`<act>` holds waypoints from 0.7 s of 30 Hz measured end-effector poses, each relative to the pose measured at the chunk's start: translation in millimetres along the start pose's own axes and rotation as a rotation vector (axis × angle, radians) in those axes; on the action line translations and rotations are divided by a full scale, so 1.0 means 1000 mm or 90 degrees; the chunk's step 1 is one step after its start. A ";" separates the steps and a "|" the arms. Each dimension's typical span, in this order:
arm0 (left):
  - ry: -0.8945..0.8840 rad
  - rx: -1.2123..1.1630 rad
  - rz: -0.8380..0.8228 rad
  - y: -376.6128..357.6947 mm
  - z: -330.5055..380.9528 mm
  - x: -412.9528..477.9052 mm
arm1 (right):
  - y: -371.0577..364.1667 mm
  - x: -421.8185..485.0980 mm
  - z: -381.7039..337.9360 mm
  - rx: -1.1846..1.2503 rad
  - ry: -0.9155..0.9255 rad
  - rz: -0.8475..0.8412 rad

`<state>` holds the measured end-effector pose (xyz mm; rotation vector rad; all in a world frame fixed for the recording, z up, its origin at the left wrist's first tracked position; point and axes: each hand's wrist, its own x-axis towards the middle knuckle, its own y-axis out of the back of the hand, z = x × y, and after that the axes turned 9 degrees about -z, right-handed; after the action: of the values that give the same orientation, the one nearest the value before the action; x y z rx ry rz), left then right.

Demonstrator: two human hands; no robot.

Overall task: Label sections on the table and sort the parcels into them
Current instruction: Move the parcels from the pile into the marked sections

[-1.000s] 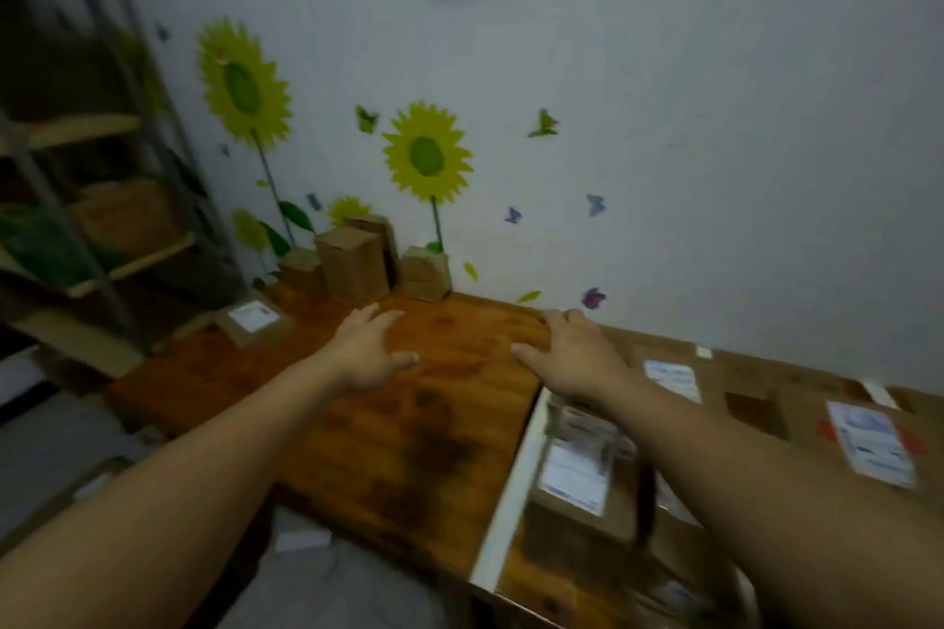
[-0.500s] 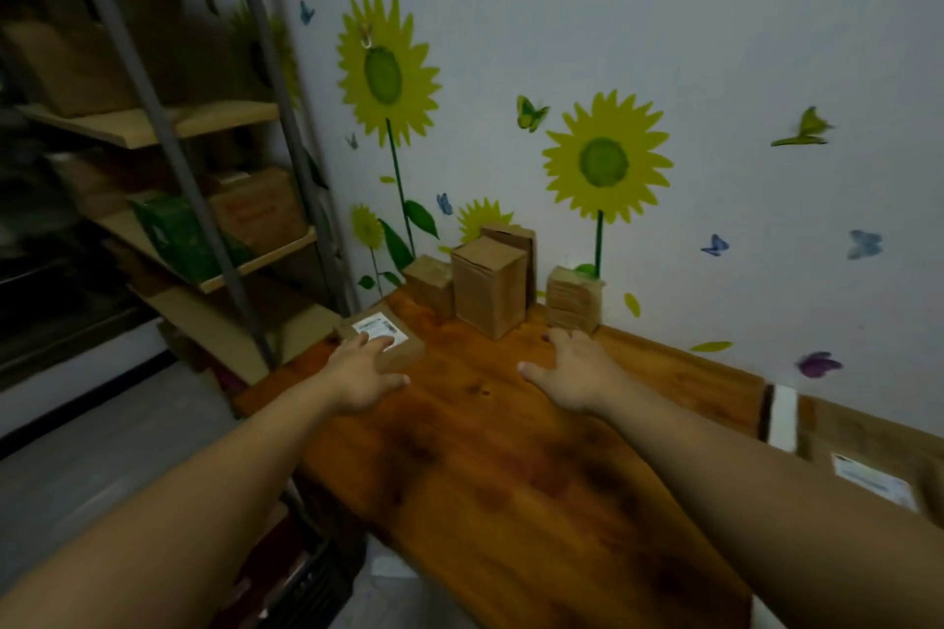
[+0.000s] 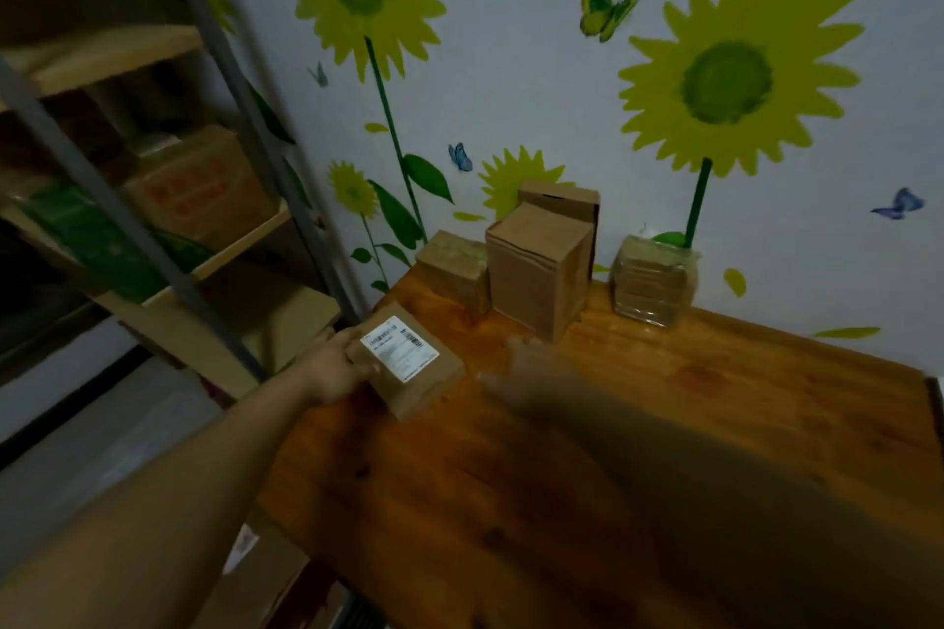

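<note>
Flat parcel (image 3: 408, 363) lying label-up, long axis diagonal toward wall, now gripped at edge by left hand (image 3: 334, 368), right hand (image 3: 531, 368) blurred, grip unreadable, shifted from boxes (image 3: 536, 266).

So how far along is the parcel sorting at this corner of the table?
Early, it seems. Four brown parcels stand by the wall, perhaps already grouped. The left hand touches the flat labelled parcel at the table edge. The right hand is a blur, so its grip is unclear. No section labels show here, so labelling looks undone.
</note>
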<state>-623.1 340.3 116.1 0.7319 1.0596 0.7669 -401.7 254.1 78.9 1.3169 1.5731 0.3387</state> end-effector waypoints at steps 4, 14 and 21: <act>-0.022 0.012 -0.030 0.010 -0.031 0.066 | -0.021 0.046 -0.019 0.098 -0.041 -0.004; -0.129 -0.066 -0.214 0.006 -0.101 0.194 | -0.095 0.110 -0.069 0.376 -0.121 -0.060; -0.081 -0.172 -0.309 0.001 -0.084 0.179 | -0.091 0.086 -0.060 0.546 -0.223 0.071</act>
<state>-649.4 501.9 5.5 0.2694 0.9438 0.4251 -493.0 316.9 -4.6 1.9768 1.3759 -0.5473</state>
